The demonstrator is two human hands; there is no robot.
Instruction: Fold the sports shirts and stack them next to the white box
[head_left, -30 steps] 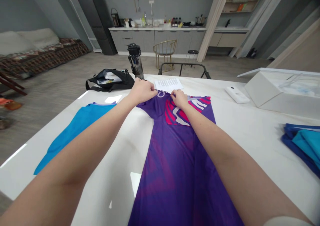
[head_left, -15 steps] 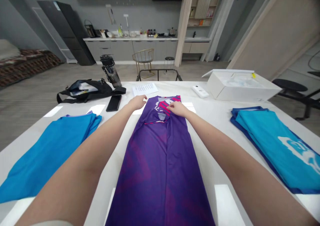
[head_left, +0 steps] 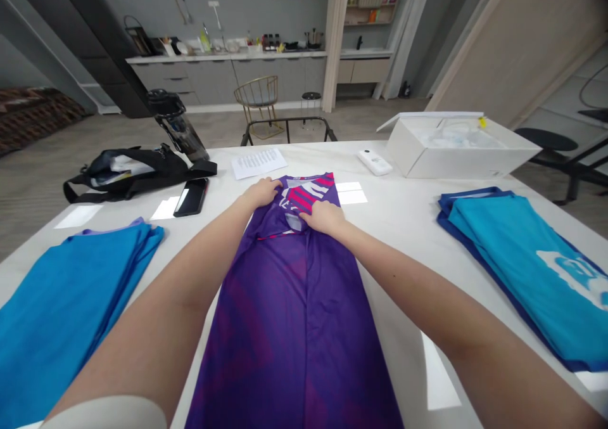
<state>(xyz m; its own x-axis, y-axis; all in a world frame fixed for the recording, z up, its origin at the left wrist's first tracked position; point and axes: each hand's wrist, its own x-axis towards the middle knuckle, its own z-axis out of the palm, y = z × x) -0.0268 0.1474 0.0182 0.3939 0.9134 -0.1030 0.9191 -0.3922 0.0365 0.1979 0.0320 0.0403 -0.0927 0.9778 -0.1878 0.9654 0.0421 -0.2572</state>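
White table (head_left: 403, 220) spans your foreground. Purple garment (head_left: 285, 315) lies lengthwise down its middle, directly before you, red-and-white patterned section at far end. Blue garment (head_left: 61, 283) lies to your left; teal garment (head_left: 508, 245), over navy fabric, to your right. Your right hand (head_left: 325, 217): fingertips drawn together, pinching purple cloth near patterned section. Your left hand (head_left: 261, 192): fingers curled at far-left edge; whether they grip, cannot tell. Black phone (head_left: 190, 198) lies left of it.
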